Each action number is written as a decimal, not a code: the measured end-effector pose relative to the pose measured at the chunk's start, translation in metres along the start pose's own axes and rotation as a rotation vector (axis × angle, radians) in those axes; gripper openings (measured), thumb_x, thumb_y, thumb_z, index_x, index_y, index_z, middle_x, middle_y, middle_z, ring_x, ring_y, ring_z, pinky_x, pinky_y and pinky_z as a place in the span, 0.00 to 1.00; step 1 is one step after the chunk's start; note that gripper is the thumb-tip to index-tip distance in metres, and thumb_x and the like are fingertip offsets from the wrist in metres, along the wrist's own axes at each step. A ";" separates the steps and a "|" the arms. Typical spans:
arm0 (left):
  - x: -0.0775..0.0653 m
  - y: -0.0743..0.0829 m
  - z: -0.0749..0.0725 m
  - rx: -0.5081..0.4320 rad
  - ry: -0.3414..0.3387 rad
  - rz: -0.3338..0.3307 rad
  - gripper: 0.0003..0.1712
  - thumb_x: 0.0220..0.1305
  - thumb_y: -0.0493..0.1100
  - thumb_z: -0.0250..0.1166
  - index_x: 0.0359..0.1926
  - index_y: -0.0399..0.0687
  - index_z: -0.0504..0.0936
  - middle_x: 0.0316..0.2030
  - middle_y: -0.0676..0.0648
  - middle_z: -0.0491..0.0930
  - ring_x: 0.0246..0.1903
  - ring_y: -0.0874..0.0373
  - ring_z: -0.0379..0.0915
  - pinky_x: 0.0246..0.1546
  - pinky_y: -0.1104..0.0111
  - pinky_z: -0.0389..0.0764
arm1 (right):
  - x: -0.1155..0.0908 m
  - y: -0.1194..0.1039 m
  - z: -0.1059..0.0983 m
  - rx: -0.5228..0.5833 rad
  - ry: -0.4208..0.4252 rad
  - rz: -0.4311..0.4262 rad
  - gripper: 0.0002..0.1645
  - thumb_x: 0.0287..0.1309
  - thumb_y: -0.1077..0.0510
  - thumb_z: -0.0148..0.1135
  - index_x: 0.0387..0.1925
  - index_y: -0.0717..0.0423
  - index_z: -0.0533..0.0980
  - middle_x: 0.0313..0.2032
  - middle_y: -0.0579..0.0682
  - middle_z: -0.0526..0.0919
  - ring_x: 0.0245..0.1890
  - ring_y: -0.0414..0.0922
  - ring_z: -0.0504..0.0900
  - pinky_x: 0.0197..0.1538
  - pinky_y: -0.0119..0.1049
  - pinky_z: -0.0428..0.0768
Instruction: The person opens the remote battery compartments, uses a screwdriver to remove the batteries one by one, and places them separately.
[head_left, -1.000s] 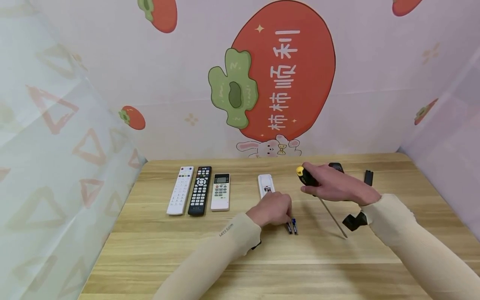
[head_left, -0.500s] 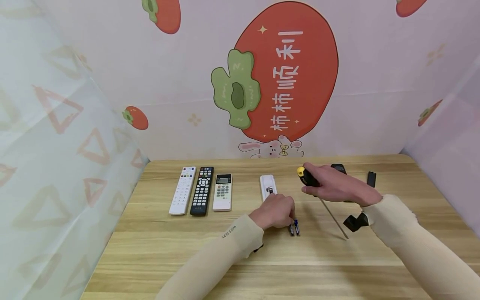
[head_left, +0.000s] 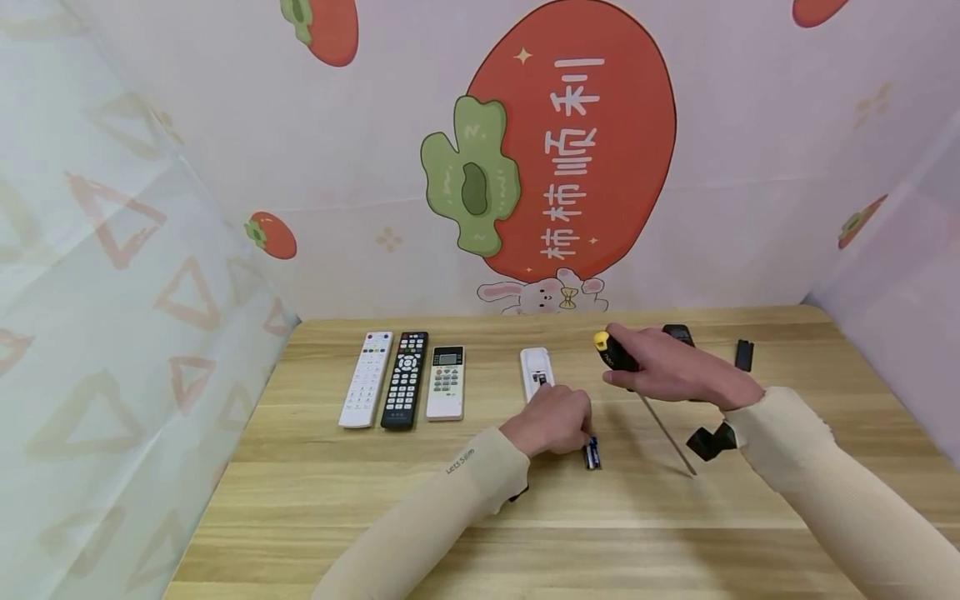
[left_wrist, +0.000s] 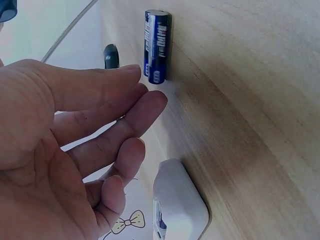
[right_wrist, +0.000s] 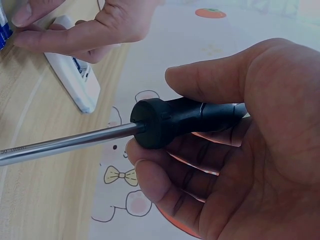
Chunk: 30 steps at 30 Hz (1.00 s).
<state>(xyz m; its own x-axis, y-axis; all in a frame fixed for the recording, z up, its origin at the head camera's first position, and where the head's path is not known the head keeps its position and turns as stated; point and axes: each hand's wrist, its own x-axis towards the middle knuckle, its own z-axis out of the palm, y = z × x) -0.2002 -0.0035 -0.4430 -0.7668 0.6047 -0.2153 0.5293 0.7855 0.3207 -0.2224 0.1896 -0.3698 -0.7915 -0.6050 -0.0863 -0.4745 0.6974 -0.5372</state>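
Batteries (left_wrist: 158, 47), two, blue, side by side, well in from the wooden surface's (head_left: 420, 517) far edge. Left hand (head_left: 553, 419) half-curled at their ends, apparently holding nothing; right hand (head_left: 667, 362) grips screwdriver (right_wrist: 175, 120). Judged step: battery pickup; next calls for a pinch.

The person wears long sleeves, both a soft, pale cream colour. The left sleeve (head_left: 431, 512) goes down to the wrist and has small dark letters (head_left: 460, 461) near its end. They start with "Lets", but the rest is too blurry to read. The right sleeve (head_left: 840, 483) looks plain, and its end is bumpy and uneven. A little black bit (head_left: 519, 493) peeks out under the left sleeve's end. A bigger black piece (head_left: 711, 442) with pointy corners sticks out by the right one. The left grip (head_left: 555, 418) and right grip (head_left: 675, 364) are bare hands.
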 end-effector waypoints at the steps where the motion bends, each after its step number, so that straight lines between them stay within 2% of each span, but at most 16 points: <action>1: 0.000 0.000 0.000 -0.004 0.001 -0.001 0.03 0.63 0.43 0.73 0.32 0.55 0.90 0.25 0.61 0.81 0.27 0.65 0.72 0.37 0.71 0.70 | 0.000 0.000 0.000 -0.001 0.002 -0.003 0.14 0.69 0.54 0.64 0.44 0.52 0.67 0.26 0.47 0.76 0.23 0.42 0.75 0.29 0.38 0.75; 5: 0.000 -0.004 -0.005 -0.039 0.011 0.005 0.03 0.64 0.43 0.72 0.32 0.55 0.90 0.24 0.61 0.80 0.26 0.64 0.73 0.34 0.72 0.71 | 0.000 0.000 -0.002 -0.002 0.003 -0.008 0.14 0.69 0.54 0.64 0.45 0.53 0.67 0.27 0.47 0.76 0.24 0.42 0.75 0.29 0.39 0.76; 8: 0.000 -0.011 -0.011 -0.051 0.070 0.016 0.04 0.64 0.44 0.71 0.34 0.53 0.91 0.25 0.60 0.82 0.29 0.62 0.72 0.37 0.70 0.72 | 0.000 0.000 -0.003 0.001 0.004 -0.009 0.14 0.69 0.54 0.64 0.44 0.52 0.67 0.26 0.47 0.76 0.24 0.42 0.75 0.29 0.38 0.76; 11: -0.001 -0.021 -0.020 -0.012 0.168 0.000 0.10 0.65 0.47 0.71 0.43 0.50 0.91 0.36 0.56 0.86 0.39 0.58 0.74 0.48 0.65 0.73 | 0.001 -0.001 -0.004 0.009 0.004 -0.008 0.14 0.69 0.54 0.64 0.44 0.52 0.67 0.26 0.47 0.76 0.23 0.42 0.75 0.29 0.38 0.76; 14: -0.005 -0.033 -0.027 0.063 0.219 -0.053 0.28 0.62 0.54 0.73 0.58 0.46 0.84 0.55 0.49 0.82 0.55 0.52 0.73 0.63 0.59 0.70 | 0.000 -0.002 -0.006 0.020 0.002 -0.012 0.14 0.69 0.54 0.64 0.44 0.52 0.67 0.26 0.47 0.76 0.23 0.42 0.75 0.28 0.38 0.76; 17: -0.010 -0.048 -0.030 0.111 0.179 -0.113 0.50 0.53 0.65 0.76 0.71 0.46 0.72 0.68 0.45 0.70 0.69 0.48 0.63 0.71 0.54 0.62 | 0.000 -0.005 -0.007 0.028 0.005 -0.014 0.14 0.69 0.54 0.64 0.44 0.52 0.66 0.25 0.47 0.75 0.22 0.42 0.75 0.27 0.38 0.75; 20: -0.013 -0.061 -0.030 0.122 0.131 -0.149 0.64 0.45 0.69 0.78 0.77 0.47 0.62 0.75 0.44 0.60 0.74 0.47 0.54 0.74 0.52 0.57 | 0.000 -0.007 -0.008 0.026 0.020 -0.018 0.14 0.69 0.55 0.64 0.43 0.53 0.66 0.24 0.47 0.74 0.22 0.42 0.74 0.27 0.38 0.74; 25: -0.015 -0.075 -0.025 0.090 0.103 -0.150 0.67 0.45 0.69 0.78 0.79 0.47 0.57 0.78 0.43 0.52 0.77 0.47 0.47 0.75 0.51 0.53 | 0.000 -0.010 -0.009 0.040 0.050 -0.035 0.15 0.69 0.55 0.64 0.45 0.53 0.66 0.25 0.47 0.75 0.23 0.43 0.75 0.28 0.38 0.75; 30: -0.015 -0.080 -0.022 0.052 0.080 -0.147 0.64 0.49 0.68 0.77 0.78 0.46 0.58 0.79 0.45 0.52 0.77 0.48 0.47 0.75 0.52 0.53 | 0.002 -0.016 -0.011 0.046 0.095 -0.030 0.15 0.70 0.53 0.63 0.47 0.53 0.66 0.26 0.48 0.76 0.24 0.43 0.75 0.29 0.39 0.76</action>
<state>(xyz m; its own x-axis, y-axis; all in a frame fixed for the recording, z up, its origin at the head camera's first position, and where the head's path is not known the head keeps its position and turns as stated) -0.2396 -0.0784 -0.4455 -0.8627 0.4720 -0.1814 0.4260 0.8717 0.2422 -0.2201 0.1816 -0.3522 -0.8113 -0.5845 0.0092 -0.4819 0.6598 -0.5766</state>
